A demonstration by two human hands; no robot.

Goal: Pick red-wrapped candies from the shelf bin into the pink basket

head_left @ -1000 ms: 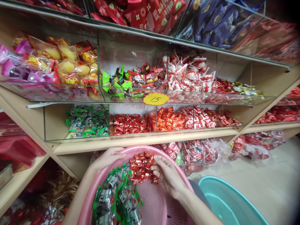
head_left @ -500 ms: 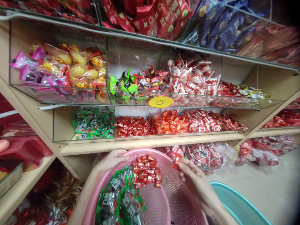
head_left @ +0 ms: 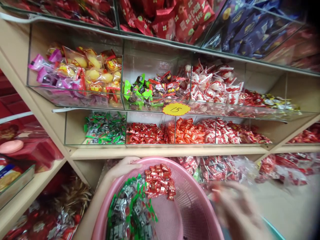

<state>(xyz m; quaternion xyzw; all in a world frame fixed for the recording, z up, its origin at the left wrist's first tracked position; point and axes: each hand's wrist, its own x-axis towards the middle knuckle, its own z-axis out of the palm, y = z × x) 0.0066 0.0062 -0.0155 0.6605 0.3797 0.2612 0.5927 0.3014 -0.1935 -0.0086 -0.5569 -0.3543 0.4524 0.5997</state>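
Observation:
My left hand (head_left: 126, 166) is closed over the far left rim of a pink plastic basket (head_left: 215, 213). Green-and-silver wrapped candies (head_left: 132, 213) fill the basket's left side, and a cluster of small red wrapped candies (head_left: 160, 181) lies against its back wall. Off the basket's right side, my right hand (head_left: 235, 206) is smeared by motion. A blurred red wrapped candy (head_left: 216, 192) shows at its pinched fingertips.
Just beyond the basket stands a wooden shelf (head_left: 160, 152) with clear bins of red candies (head_left: 145, 133) and green candies (head_left: 105, 128). A yellow tag (head_left: 176, 109) marks "15". Bagged candies (head_left: 220, 168) lie beneath, and a teal tub rim (head_left: 273, 230) shows at lower right.
My right hand has moved right, from over the basket's right rim to outside it, with the red candy at its fingertips. My left hand keeps its hold on the rim.

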